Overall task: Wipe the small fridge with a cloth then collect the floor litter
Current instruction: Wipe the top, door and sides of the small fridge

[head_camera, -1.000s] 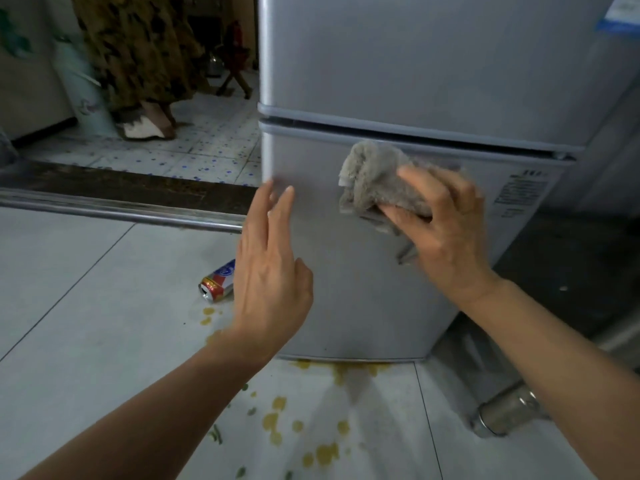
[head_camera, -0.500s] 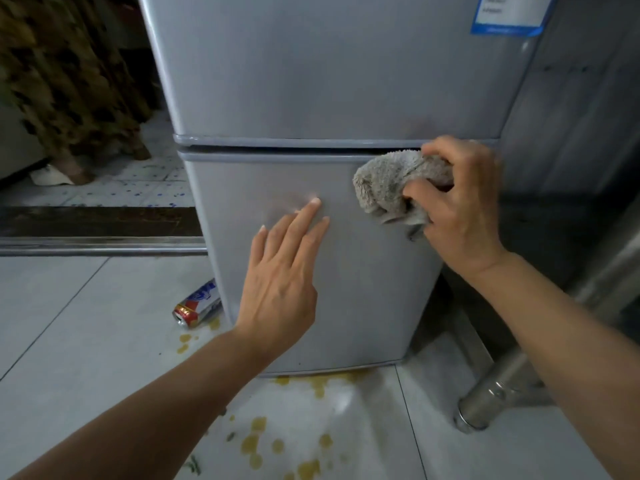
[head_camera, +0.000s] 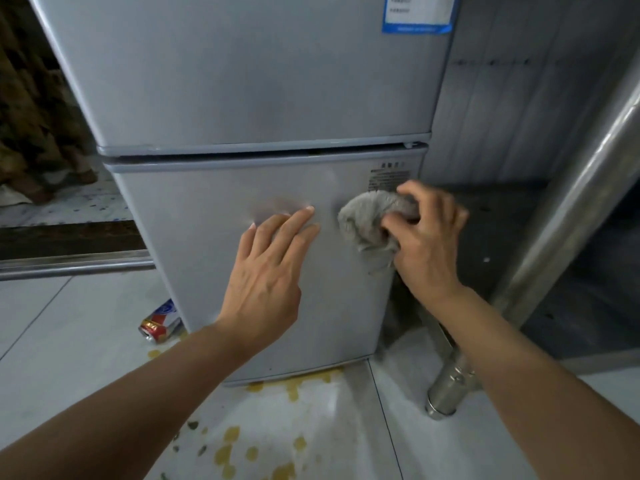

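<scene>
Seen close up from above: right hand (head_camera: 427, 237) bunched around a grey cloth (head_camera: 372, 221), pressing it to the lower door of a small silver fridge (head_camera: 242, 81) near the door's right edge, just below a printed label. Left hand (head_camera: 268, 268) spread flat, fingers splayed, empty, against the same door just beside the cloth. Crushed can (head_camera: 160, 322) lying on the tiled floor (head_camera: 62, 358) at the fridge's left corner; yellow splashes (head_camera: 232, 448) along its base.

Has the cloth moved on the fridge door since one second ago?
Yes. The cloth went from the lower door's upper middle toward its right edge.
</scene>
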Tool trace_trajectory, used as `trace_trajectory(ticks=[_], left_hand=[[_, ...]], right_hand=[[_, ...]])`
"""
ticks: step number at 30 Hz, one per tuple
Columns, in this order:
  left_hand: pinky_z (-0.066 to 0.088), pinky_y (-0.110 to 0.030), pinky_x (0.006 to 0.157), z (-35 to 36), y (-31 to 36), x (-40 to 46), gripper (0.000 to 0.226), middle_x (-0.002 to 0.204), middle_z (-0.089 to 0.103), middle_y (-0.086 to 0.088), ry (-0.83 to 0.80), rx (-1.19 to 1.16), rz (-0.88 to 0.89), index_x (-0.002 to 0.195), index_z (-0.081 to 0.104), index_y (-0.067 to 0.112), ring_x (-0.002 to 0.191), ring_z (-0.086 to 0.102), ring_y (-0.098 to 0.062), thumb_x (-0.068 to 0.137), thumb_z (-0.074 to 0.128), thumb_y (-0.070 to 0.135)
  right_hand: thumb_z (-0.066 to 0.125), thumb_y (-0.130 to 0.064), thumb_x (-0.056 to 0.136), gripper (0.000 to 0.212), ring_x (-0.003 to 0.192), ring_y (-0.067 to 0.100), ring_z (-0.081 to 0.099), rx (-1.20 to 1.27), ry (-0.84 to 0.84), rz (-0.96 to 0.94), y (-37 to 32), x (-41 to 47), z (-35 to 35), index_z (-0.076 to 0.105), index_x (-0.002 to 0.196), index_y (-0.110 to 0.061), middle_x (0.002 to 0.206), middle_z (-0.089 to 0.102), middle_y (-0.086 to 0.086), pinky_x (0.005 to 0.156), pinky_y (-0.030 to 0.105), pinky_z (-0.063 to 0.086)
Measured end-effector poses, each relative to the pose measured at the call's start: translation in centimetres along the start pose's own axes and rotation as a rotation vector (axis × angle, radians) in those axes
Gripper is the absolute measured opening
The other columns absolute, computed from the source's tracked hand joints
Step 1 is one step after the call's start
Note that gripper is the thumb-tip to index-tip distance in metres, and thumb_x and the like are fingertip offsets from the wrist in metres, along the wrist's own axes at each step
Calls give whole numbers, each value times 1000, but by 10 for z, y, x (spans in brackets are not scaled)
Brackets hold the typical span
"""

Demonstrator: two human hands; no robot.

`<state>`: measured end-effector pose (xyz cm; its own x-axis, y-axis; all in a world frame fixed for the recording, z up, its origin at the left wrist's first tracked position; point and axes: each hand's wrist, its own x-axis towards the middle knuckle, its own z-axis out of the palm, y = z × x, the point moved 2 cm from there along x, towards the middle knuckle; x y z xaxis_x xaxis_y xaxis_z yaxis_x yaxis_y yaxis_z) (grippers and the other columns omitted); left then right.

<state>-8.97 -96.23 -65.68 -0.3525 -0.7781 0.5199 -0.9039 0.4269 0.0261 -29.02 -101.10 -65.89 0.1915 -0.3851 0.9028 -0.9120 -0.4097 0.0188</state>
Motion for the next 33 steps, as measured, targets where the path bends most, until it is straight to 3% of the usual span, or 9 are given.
trace_trajectory(ticks=[3,5,9,13,17,20,26,29,33], left_hand=[[36,-56,100,2,6,8,73,146,40,-9,23,-14,27,130,49,6,124,40,-36,58,59,-4],[36,-55,100,7,9,9,73,145,40,-9,36,-15,43,129,49,6,124,38,-34,57,59,-4],[35,-55,101,24,11,8,71,146,39,-9,41,-15,69,128,50,6,125,33,-31,58,55,-2],[34,-52,103,43,10,-1,68,146,39,-9,20,2,103,127,51,7,125,35,-30,60,51,-1],[31,-49,106,52,8,-11,67,144,43,-8,-26,40,156,126,53,7,124,35,-27,60,52,-2],[34,-51,105,52,3,-19,66,142,45,-9,-31,44,136,125,54,6,123,36,-27,60,52,-2],[32,-51,105,52,-12,-29,66,144,43,-7,-11,51,113,128,51,7,124,37,-28,63,46,1],[32,-52,105,59,-22,-41,66,144,43,-8,-27,73,112,128,51,6,124,38,-28,63,45,2],[30,-52,105,62,-34,-60,67,146,41,-8,-103,110,96,129,51,6,126,35,-28,62,46,2]], right_hand=[[59,4,74,8,96,34,47,16,124,134,7,27,-9,62,75,-4,115,50,16,75,39,39],[54,16,66,19,92,37,50,57,166,190,3,29,-6,60,73,0,105,54,25,76,25,35],[47,17,67,20,92,27,41,149,183,260,-6,-4,17,58,71,0,108,48,20,78,18,25],[53,18,67,21,95,29,39,136,-9,296,-1,-78,44,62,76,2,110,36,7,83,25,33],[60,25,59,32,102,34,44,137,-229,331,-4,-107,49,65,82,4,107,48,25,88,33,46],[54,23,58,29,93,36,47,161,-95,298,-5,-80,33,63,78,4,99,50,31,78,35,43],[49,14,74,17,93,33,45,98,219,261,-21,-28,37,58,74,-1,103,51,26,78,34,37],[48,-1,90,23,91,32,43,77,86,112,-34,-83,56,64,74,-4,107,40,12,78,40,43],[72,-6,70,10,88,28,37,40,-282,-180,-41,-135,74,68,74,-14,104,36,8,69,42,45]])
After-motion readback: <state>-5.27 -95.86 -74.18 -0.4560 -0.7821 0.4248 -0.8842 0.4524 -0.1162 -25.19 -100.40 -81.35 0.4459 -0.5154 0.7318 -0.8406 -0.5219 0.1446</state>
